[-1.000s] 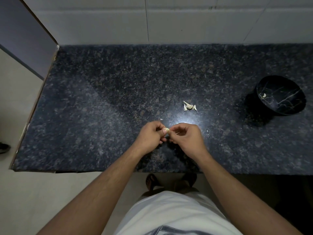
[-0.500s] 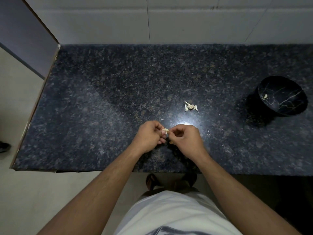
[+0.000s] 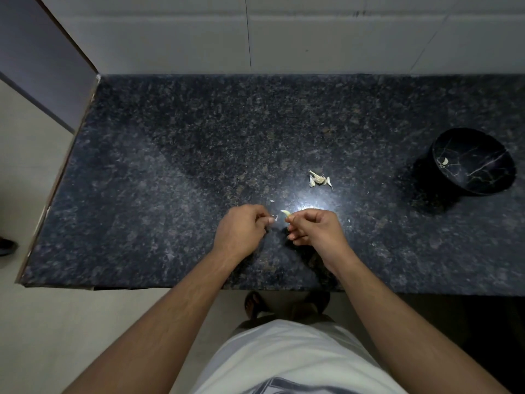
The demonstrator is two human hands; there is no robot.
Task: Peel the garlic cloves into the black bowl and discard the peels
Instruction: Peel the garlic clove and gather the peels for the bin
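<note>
Both hands hover low over the near middle of the dark speckled worktop (image 3: 176,177), a small gap between them. On the left, the left hand (image 3: 241,231) has its fingers curled in and pinches a tiny pale scrap of peel (image 3: 275,216) at its fingertips. Just right of that scrap, the right hand (image 3: 315,228) pinches a garlic clove (image 3: 285,213) between thumb and forefinger — the clove's pale, curved tip pokes out toward the left hand, and the other fingers curl under the palm. The clove and the scrap do not touch.

Beyond the hands and a little to the right, a small heap of pale peels (image 3: 320,179) lies on the worktop (some pieces may be unpeeled cloves; it is too small to tell). A flake or two lies on the stone between the heap and the hands, near a bright patch of reflected light.

Far to the right, well apart from both hands, the black bowl (image 3: 483,177) sits on the worktop — dark with thin pale veins, and one peeled clove (image 3: 445,161) resting inside against its left wall.
</note>
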